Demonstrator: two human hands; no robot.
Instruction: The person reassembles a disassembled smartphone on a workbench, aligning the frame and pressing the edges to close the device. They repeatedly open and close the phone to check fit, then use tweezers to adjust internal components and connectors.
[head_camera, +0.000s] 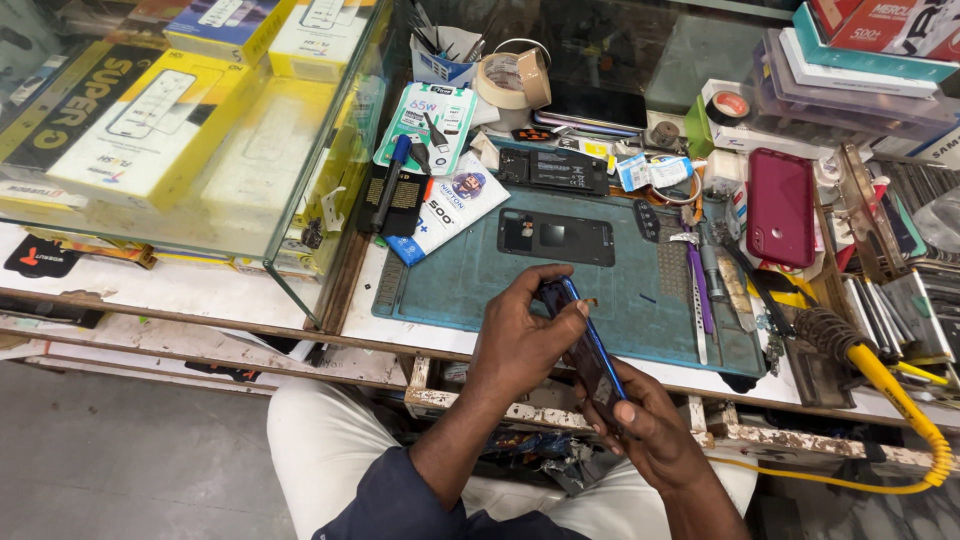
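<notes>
Both my hands hold a blue-edged phone (592, 345) on its side, over the near edge of a teal work mat (480, 275). My left hand (520, 335) grips its upper end, thumb and fingers curled around the frame. At the lower end, my right hand (645, 425) pinches the phone from below. A dark phone back panel (556, 237) lies flat on the mat just beyond my hands. A black battery (553, 170) rests at the mat's far edge.
A glass display case (200, 130) with yellow phone boxes fills the left. A red phone case (780, 205), tweezers and tools (705, 285), tape rolls (512, 78) and a yellow-handled soldering iron (880, 375) crowd the right side. Stacked boxes stand at the far right.
</notes>
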